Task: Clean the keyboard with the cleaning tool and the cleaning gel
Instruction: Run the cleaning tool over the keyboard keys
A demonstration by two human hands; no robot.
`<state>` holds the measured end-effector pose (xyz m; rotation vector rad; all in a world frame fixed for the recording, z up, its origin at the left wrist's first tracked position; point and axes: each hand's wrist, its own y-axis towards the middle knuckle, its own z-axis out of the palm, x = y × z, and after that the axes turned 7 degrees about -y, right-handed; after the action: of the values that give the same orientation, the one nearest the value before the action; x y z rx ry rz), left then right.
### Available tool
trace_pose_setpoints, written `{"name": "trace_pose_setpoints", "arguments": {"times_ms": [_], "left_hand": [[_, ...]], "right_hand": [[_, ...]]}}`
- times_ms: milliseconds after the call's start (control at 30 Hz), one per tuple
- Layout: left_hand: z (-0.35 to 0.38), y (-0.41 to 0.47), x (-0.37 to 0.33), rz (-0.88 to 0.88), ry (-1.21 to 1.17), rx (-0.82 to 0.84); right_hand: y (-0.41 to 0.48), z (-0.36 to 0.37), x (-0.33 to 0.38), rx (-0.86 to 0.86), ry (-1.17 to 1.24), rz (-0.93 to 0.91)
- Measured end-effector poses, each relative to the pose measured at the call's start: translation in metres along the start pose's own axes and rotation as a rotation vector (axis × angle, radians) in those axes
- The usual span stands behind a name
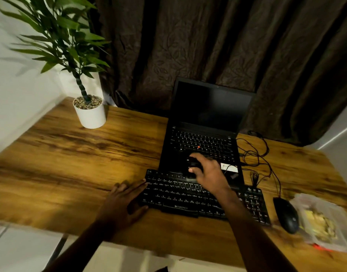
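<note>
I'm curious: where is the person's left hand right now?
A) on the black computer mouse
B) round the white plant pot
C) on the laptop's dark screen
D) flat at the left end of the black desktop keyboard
D: the left hand lies with straight fingers at the left end of the black desktop keyboard, while the right hand grips a small black cleaning tool near its far edge.

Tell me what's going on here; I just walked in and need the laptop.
A person's left hand rests flat at the left end of the black external keyboard on the wooden desk. The right hand grips a small black cleaning tool over the keyboard's top row, by the open black laptop. The clear packet of yellow gel lies untouched beside the black mouse.
</note>
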<state>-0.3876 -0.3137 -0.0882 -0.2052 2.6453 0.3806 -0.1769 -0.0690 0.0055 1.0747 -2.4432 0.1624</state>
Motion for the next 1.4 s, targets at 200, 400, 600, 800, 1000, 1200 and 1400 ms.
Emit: {"name": "trace_pose_setpoints", "arguments": {"times_ms": [200,400,600,800,1000,1200,1400], "left_hand": [[0.000,0.000,0.000,-0.010,-0.014,0.008],[0.001,0.001,0.001,-0.021,-0.013,0.012],[0.001,-0.001,0.002,-0.033,-0.031,0.043],[0.001,-0.002,0.002,-0.037,-0.035,0.045],[0.002,-0.001,0.002,-0.024,-0.035,0.020],[0.004,-0.002,0.004,-0.029,-0.030,0.024],[0.001,-0.002,0.002,-0.039,-0.021,0.020]], "right_hand": [[0.009,0.002,0.009,0.006,0.058,-0.044],[-0.005,-0.015,-0.016,0.007,0.057,0.052],[0.014,0.016,0.013,-0.033,0.074,-0.033],[0.023,0.028,0.021,-0.004,0.099,-0.051],[0.014,0.011,-0.003,-0.032,0.027,-0.008],[0.029,0.036,0.034,-0.002,0.069,-0.068],[0.033,0.033,0.034,0.010,0.088,-0.086]]}}
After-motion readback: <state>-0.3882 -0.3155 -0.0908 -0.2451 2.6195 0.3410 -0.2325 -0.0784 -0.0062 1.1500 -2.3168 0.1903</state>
